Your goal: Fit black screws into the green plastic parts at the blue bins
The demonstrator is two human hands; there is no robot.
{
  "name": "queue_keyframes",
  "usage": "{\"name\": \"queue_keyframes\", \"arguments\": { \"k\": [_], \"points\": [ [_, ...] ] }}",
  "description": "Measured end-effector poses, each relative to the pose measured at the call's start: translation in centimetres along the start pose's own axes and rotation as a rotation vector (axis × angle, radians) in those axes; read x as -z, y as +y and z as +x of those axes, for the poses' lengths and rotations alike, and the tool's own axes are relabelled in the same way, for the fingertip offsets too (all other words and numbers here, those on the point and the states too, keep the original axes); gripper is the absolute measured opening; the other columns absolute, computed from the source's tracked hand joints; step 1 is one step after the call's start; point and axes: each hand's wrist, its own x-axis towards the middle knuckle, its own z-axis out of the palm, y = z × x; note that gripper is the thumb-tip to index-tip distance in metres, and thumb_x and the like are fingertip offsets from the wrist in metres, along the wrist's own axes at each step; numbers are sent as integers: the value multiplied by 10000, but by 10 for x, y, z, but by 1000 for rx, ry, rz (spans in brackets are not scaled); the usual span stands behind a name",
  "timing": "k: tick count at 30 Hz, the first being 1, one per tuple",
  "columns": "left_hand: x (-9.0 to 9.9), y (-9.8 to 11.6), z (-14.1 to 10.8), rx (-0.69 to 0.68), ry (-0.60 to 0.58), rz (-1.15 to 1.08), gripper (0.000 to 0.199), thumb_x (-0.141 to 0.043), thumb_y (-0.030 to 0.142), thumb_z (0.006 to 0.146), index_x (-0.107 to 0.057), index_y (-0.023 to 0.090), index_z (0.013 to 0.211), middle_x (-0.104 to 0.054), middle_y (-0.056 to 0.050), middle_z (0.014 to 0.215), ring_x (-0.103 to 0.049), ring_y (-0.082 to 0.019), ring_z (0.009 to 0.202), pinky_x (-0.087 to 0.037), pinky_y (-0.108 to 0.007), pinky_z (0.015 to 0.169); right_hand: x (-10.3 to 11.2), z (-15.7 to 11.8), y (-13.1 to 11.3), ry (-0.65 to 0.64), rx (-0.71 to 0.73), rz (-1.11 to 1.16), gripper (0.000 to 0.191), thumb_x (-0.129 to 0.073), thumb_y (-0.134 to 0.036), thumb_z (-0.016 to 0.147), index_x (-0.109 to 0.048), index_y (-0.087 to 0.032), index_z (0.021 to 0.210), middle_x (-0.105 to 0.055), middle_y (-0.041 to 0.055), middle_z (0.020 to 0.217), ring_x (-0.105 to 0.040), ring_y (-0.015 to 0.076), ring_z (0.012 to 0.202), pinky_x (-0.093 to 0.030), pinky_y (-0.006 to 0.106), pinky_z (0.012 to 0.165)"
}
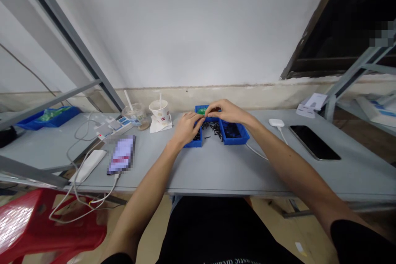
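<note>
My left hand [187, 128] is over the left blue bin [194, 144], its fingertips close to those of my right hand. With fingers bent and pinched together, my right hand [223, 110] hangs in front of the back blue bin [201, 107], which holds something green. Whatever lies between the fingertips is too small to make out. The right blue bin [236, 141] contains dark parts. Small black pieces [216, 129] lie loose on the table between the bins.
On the grey table [216, 173] stand a paper cup [160, 112] and a clear cup [139, 117]. Left are a lit phone [122, 153], power strip [116, 128] and cables; right are a dark phone [314, 142] and white case [276, 123]. A red stool [52, 222] is lower left.
</note>
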Motion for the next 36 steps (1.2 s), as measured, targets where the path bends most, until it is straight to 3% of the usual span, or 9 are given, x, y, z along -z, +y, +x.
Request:
{"name": "queue_keyframes", "arguments": {
  "k": [7,13,22,25,27,31,34,36],
  "points": [
    [-1,0,0,-48,-4,-48,308,-472,383,1109,-725,215,1157,-771,-56,1116,-691,-230,1060,-493,-403,998,0,3,7,4,-56,327,137,-775,-275,759,-796,-191,865,-791,33,887,-712,186,862,-548,350,883],
    [-1,-2,0,-64,20,-29,307,-468,364,1109,-733,209,1109,-770,-58,1063,-684,-231,1011,-497,-400,949,-3,3,12,-23,-92,425,184,-832,-290,722,-766,-183,858,-786,41,874,-735,199,880,-570,378,906],
    [-1,-4,0,-46,90,20,257,-504,340,1092,-723,211,1056,-767,-57,1007,-673,-239,976,-490,-402,910,-3,-1,0,32,14,-30,112,-649,-244,870,-743,-190,897,-750,26,857,-645,165,785,-463,305,768],
    [0,-4,0,-38,106,21,262,-495,342,1096,-720,214,1052,-766,-56,1006,-672,-237,983,-488,-402,911,-5,-2,-3,-18,2,-201,237,-568,-301,970,-695,-189,804,-684,11,728,-574,147,683,-393,297,694],
    [0,-4,0,-35,107,21,263,-493,343,1097,-719,215,1050,-764,-55,1005,-668,-234,979,-487,-402,909,-7,-2,-5,-58,-16,-235,278,-542,-329,1003,-671,-192,799,-657,7,700,-554,147,665,-372,299,683],
    [-1,-5,1,-34,103,29,270,-492,351,1097,-719,215,1043,-759,-54,980,-664,-233,968,-485,-399,902,-10,-3,-7,-35,-10,-179,87,-648,-242,925,-641,-211,1006,-692,3,843,-590,156,761,-377,278,704],
    [-2,-4,1,-30,100,28,285,-483,366,1100,-721,218,1043,-763,-56,990,-666,-233,973,-487,-396,908,-11,-3,-8,-17,-12,-283,46,-583,-220,960,-626,-213,943,-661,0,799,-559,157,741,-352,286,703],
    [-1,-3,1,-27,99,24,292,-480,368,1100,-723,216,1045,-764,-59,1000,-667,-232,976,-487,-396,913,-10,-3,-9,-41,-39,-329,169,-538,-296,1013,-644,-211,912,-657,7,768,-554,164,731,-344,297,711]
  ]
}}
